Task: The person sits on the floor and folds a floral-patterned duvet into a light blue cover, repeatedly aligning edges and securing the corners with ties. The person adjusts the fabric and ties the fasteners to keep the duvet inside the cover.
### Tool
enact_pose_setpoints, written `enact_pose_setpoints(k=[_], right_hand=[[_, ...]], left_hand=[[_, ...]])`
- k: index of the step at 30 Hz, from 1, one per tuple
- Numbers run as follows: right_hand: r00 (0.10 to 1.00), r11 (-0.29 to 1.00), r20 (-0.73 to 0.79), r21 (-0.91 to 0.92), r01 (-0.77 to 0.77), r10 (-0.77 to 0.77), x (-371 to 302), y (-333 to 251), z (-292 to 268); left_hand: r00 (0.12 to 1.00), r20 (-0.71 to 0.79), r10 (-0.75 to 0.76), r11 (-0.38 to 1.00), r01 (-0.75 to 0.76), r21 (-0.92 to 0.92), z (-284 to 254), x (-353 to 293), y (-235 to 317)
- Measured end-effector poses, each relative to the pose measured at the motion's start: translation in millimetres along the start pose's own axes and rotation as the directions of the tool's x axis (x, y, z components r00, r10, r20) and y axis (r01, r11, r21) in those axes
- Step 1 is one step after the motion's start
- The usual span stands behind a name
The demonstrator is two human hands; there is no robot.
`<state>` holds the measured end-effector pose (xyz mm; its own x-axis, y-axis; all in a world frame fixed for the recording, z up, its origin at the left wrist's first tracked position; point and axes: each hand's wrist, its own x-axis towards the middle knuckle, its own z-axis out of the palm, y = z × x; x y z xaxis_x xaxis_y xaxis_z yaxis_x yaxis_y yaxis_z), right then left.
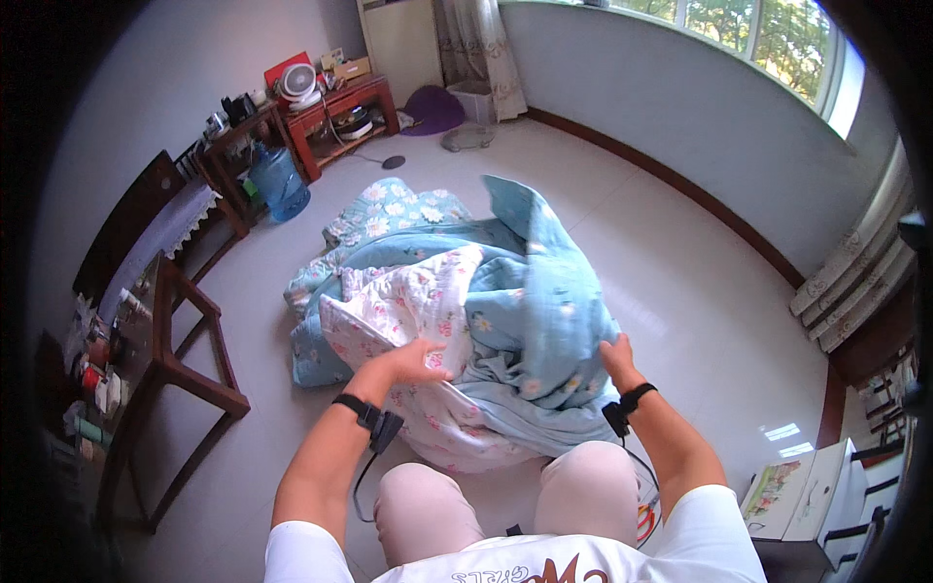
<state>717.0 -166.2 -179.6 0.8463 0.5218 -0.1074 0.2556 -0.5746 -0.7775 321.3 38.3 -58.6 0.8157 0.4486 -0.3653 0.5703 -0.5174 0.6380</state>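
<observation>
In front of my knees, a heap of bedding lies on the floor. It holds a light-blue quilt with white daisies and a white quilt with small pink flowers, which is partly folded over the blue one. My left hand rests at the pink-flowered quilt, thumb and fingers apart. On the other side, my right hand grips the outer edge of the blue quilt, its fingers partly hidden by the cloth. A flap of the blue quilt stands raised beside that hand, slightly blurred. Both wrists wear black bands.
A dark wooden table and a bench stand on the left. Behind them are a blue water jug and a red wooden stand with a white fan. White boxes sit low on the right. Orange-handled scissors lie beside my right knee.
</observation>
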Motion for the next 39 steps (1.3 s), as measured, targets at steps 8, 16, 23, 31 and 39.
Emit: enact_pose_setpoints(k=[8,16,23,31,39], right_hand=[[0.726,0.716,0.019,-0.148,0.682,-0.688,-29.2,-10.7,-19.7],[0.37,0.658,0.756,0.105,0.745,-0.54,-80.9,-34.3,46.3],[0.331,0.545,0.915,-0.161,0.823,-0.229,-92.3,-32.7,93.2],[0.45,0.759,0.803,0.005,0.651,-0.392,-84.6,-21.9,77.6],[0.093,0.629,0.771,0.436,0.644,-0.63,-112.2,-60.1,64.1]], left_hand=[[0.989,-0.148,0.026,0.837,0.059,0.545,34.5,-9.7,-46.3],[0.962,-0.034,0.27,0.663,-0.16,0.731,49.2,40.1,-22.7],[0.945,-0.009,0.326,0.207,-0.062,0.976,49.9,99.6,-14.1],[0.987,-0.12,-0.11,0.643,0.162,0.748,31.8,-4.9,-34.1],[0.643,-0.474,-0.602,0.658,0.736,0.162,128.2,-236.2,-45.2]])
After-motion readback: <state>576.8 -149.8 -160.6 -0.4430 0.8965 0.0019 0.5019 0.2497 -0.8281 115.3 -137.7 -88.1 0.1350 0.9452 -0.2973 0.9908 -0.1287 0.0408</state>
